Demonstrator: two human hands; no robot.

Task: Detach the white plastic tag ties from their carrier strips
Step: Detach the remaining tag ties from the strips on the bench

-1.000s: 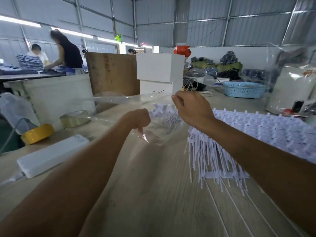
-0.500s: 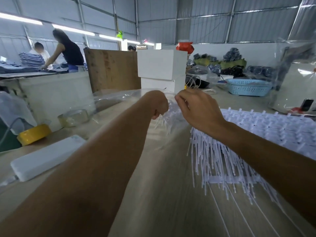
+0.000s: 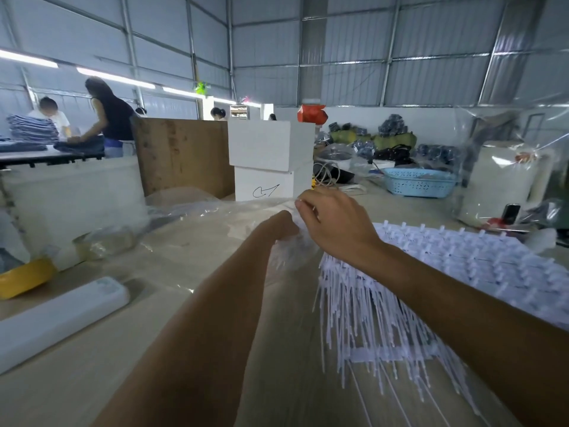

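While the stacked ties (image 3: pixel 385 309) lie under the right forearm, tails pointing toward the person, both hands meet beyond their far end; the right hand (image 3: pixel 335 223) pinches something white, the left hand (image 3: pixel 281 224) is curled, its hold hidden.

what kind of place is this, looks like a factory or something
Most likely a garment finishing workshop: a metal-walled shed, stacks of folded denim on a far table where people work, and a big pile of white plastic tag ties on the wooden bench.
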